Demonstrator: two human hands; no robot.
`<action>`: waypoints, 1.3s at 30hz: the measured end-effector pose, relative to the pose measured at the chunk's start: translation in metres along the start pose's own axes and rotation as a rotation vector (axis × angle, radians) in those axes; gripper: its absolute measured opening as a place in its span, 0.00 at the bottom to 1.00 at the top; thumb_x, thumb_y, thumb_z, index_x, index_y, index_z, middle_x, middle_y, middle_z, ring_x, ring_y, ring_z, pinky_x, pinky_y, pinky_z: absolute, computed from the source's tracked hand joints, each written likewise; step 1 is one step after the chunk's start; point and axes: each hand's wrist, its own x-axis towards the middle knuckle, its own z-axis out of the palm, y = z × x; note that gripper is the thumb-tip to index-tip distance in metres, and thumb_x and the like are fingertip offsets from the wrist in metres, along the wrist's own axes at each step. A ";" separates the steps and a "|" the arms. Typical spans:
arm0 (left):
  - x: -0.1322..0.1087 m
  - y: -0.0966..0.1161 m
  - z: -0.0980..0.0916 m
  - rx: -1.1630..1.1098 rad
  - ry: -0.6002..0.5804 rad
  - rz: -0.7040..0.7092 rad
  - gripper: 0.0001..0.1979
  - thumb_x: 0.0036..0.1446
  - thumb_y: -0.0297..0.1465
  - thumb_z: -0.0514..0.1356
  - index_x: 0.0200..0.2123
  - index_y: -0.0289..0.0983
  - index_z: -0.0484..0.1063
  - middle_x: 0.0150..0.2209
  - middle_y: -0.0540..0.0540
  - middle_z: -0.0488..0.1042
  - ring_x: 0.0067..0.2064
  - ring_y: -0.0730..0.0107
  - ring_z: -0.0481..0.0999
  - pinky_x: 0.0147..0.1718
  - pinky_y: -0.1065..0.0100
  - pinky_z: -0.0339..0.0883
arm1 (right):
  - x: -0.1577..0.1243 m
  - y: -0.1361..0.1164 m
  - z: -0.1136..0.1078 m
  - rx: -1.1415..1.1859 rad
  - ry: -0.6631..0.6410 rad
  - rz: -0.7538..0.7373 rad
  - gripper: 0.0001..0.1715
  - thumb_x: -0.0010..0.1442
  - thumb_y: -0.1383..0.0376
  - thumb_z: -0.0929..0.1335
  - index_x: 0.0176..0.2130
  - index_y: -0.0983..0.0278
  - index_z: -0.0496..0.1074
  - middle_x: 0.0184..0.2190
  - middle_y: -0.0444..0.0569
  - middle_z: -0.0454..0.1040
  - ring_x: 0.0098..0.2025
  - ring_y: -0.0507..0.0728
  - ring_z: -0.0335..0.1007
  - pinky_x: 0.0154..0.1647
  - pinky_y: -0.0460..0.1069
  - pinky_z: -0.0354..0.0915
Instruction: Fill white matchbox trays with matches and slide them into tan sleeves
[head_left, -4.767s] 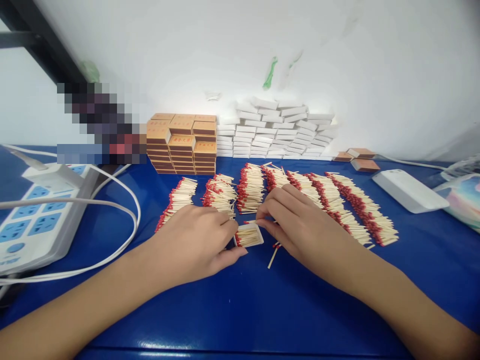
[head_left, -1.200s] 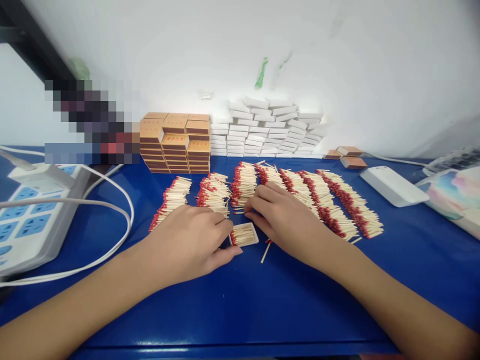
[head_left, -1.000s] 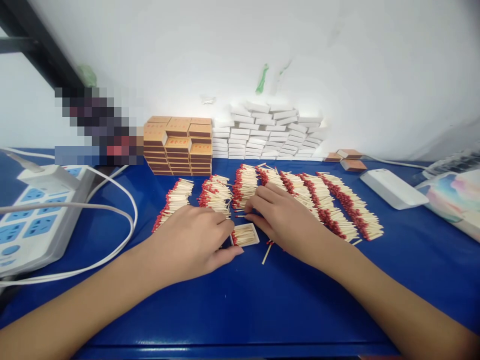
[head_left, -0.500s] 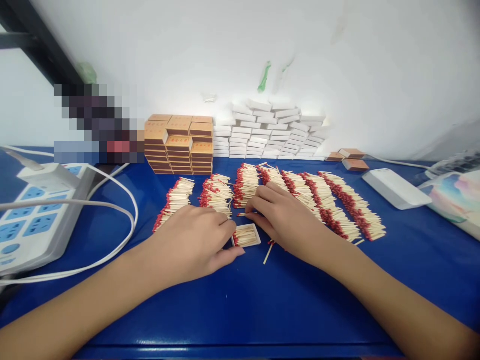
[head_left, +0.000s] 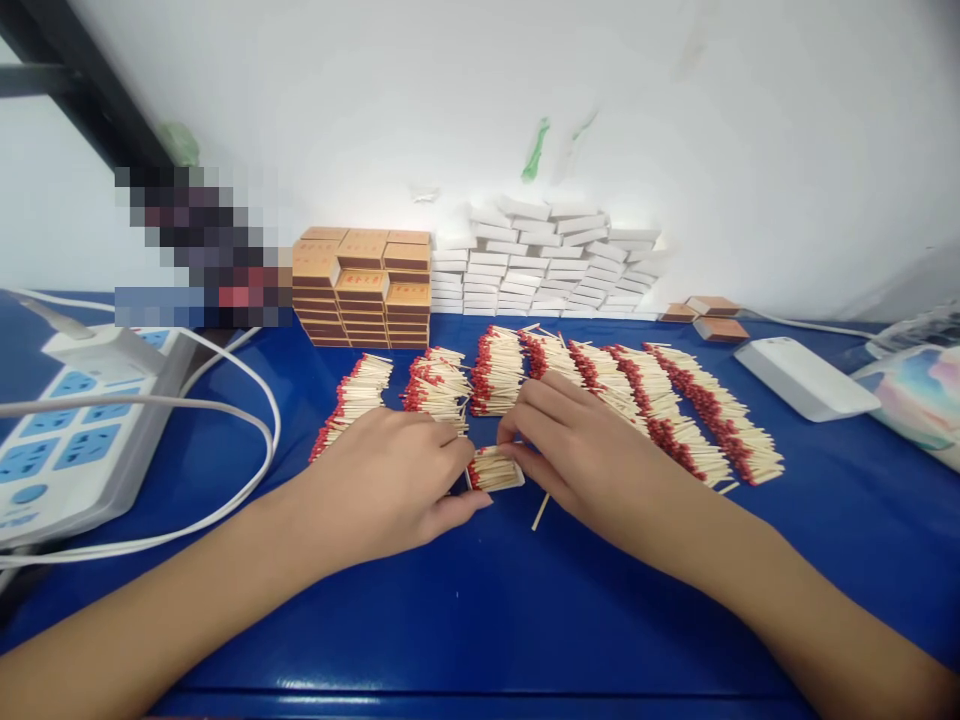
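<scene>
A small white matchbox tray (head_left: 514, 484) lies on the blue tabletop, filled with red-headed matches (head_left: 493, 471) whose heads point left. My left hand (head_left: 397, 475) grips the tray's left end between thumb and fingers. At the tray's upper right edge, my right hand (head_left: 559, 440) has thumb and forefinger pinched together on matches over the tray; its fingers partly hide them. One loose match (head_left: 540, 512) lies just right of the tray, below the right hand. Behind both hands, heaps of matches stretch in rows, including a left row (head_left: 364, 390) and a far right row (head_left: 716, 415).
Brown matchboxes (head_left: 362, 290) are stacked against the wall, beside a pile of white trays (head_left: 540, 265). Several loose brown boxes (head_left: 720, 328) and a white device (head_left: 806, 378) sit at the right. A power strip (head_left: 90, 430) with white cables (head_left: 274, 400) occupies the left.
My right hand has moved slightly left and down, bringing its pinched match from beyond the tray onto the tray's contents. My left hand keeps its grip. The view has shifted a little.
</scene>
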 end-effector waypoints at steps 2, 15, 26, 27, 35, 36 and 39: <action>0.000 0.000 0.000 0.003 0.013 0.008 0.16 0.68 0.42 0.65 0.31 0.38 0.75 0.31 0.49 0.79 0.32 0.59 0.82 0.27 0.61 0.63 | 0.000 -0.005 0.001 -0.014 -0.031 -0.028 0.11 0.72 0.73 0.67 0.37 0.64 0.75 0.35 0.52 0.74 0.40 0.61 0.68 0.43 0.54 0.67; -0.001 0.001 0.001 -0.005 0.033 0.009 0.15 0.67 0.42 0.66 0.32 0.38 0.75 0.29 0.50 0.79 0.31 0.60 0.81 0.27 0.61 0.62 | -0.008 0.003 0.001 0.293 -0.065 0.093 0.08 0.73 0.72 0.67 0.40 0.63 0.74 0.40 0.51 0.73 0.45 0.60 0.70 0.44 0.53 0.66; -0.003 0.000 -0.002 0.012 0.040 0.008 0.15 0.68 0.43 0.64 0.34 0.38 0.75 0.29 0.50 0.79 0.31 0.60 0.81 0.27 0.62 0.61 | -0.020 0.027 -0.004 0.193 -0.103 0.218 0.09 0.73 0.68 0.68 0.38 0.62 0.77 0.38 0.51 0.72 0.42 0.60 0.69 0.42 0.55 0.66; -0.002 0.000 -0.002 0.010 0.037 0.006 0.15 0.68 0.43 0.65 0.34 0.38 0.76 0.30 0.50 0.79 0.31 0.60 0.81 0.27 0.62 0.61 | -0.020 0.025 -0.004 0.198 -0.116 0.220 0.09 0.72 0.68 0.69 0.37 0.62 0.77 0.38 0.50 0.72 0.42 0.60 0.69 0.42 0.55 0.66; -0.001 0.000 0.001 0.011 0.055 0.015 0.15 0.67 0.43 0.66 0.34 0.38 0.76 0.29 0.50 0.79 0.31 0.61 0.81 0.27 0.63 0.60 | -0.015 0.016 -0.002 0.224 -0.142 0.226 0.10 0.67 0.71 0.73 0.33 0.62 0.73 0.36 0.48 0.72 0.42 0.59 0.70 0.40 0.53 0.66; -0.001 0.000 0.001 0.012 0.054 0.015 0.15 0.67 0.43 0.66 0.34 0.38 0.76 0.29 0.50 0.79 0.31 0.60 0.81 0.27 0.63 0.60 | -0.015 0.017 -0.002 0.224 -0.144 0.224 0.11 0.68 0.71 0.72 0.32 0.62 0.73 0.36 0.48 0.72 0.41 0.59 0.70 0.40 0.53 0.65; -0.001 0.000 0.000 0.003 0.042 0.009 0.14 0.67 0.43 0.66 0.35 0.38 0.76 0.29 0.50 0.79 0.31 0.60 0.81 0.27 0.63 0.60 | -0.016 0.017 0.001 0.224 -0.153 0.228 0.12 0.68 0.72 0.71 0.32 0.62 0.72 0.36 0.49 0.72 0.41 0.59 0.70 0.40 0.53 0.65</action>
